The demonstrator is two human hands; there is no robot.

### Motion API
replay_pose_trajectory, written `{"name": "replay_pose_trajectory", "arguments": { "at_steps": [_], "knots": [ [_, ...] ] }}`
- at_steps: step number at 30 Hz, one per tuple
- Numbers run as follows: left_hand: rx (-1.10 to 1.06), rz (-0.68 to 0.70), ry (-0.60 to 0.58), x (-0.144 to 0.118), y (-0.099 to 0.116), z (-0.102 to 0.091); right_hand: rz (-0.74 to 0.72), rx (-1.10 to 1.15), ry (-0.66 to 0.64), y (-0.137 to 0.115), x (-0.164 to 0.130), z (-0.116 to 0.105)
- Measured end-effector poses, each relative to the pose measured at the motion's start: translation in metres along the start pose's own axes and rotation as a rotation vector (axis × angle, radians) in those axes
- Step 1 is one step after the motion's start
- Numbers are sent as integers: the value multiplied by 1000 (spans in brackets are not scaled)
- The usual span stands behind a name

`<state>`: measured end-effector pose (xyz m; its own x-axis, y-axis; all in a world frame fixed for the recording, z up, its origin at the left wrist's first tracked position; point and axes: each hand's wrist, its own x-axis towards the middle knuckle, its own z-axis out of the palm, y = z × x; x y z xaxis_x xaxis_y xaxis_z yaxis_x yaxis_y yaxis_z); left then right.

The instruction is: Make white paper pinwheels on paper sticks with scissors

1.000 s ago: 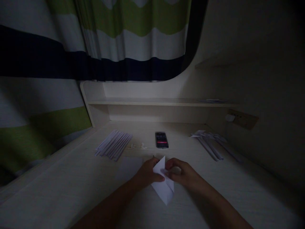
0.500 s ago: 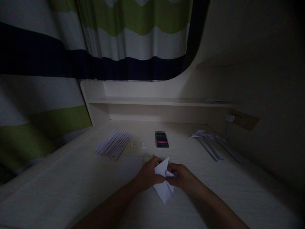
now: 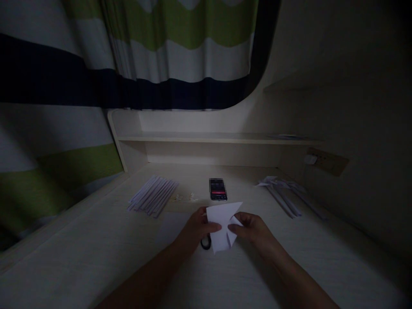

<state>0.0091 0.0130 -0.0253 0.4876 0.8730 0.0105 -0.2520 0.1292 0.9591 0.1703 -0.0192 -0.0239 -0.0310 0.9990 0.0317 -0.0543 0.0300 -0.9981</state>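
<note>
From where I watch, the small dark phone-like slab (image 3: 218, 189) on the pale wooden desk (image 3: 96, 257) is pixelated, so I cannot read its face. A dark ring-shaped object (image 3: 205, 243) is mostly hidden behind my left hand (image 3: 195, 231) and the folded white paper sheet (image 3: 222, 225); I cannot tell what it is. Both forearms run off the lower edge. The small pale bits (image 3: 184, 198) beside the fanned stack of white paper strips (image 3: 152, 195) are too small to identify.

Head-worn view, down onto desk (image 3: 96, 257)

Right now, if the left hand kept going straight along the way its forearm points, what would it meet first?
Probably the phone lying beyond the folded paper that the left hand already holds; depth is hard to judge in this dim view.
</note>
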Motion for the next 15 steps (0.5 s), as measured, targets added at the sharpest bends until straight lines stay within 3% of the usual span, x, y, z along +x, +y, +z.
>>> {"name": "replay_pose_trajectory", "arguments": {
  "at_steps": [3, 15],
  "knots": [
    [79, -31, -60, -2, -3, 2, -16, 25, 39, 5, 2, 1],
    [224, -66, 70, -6, -3, 6, -44, -10, 33, 12, 1, 5]
  ]
}}
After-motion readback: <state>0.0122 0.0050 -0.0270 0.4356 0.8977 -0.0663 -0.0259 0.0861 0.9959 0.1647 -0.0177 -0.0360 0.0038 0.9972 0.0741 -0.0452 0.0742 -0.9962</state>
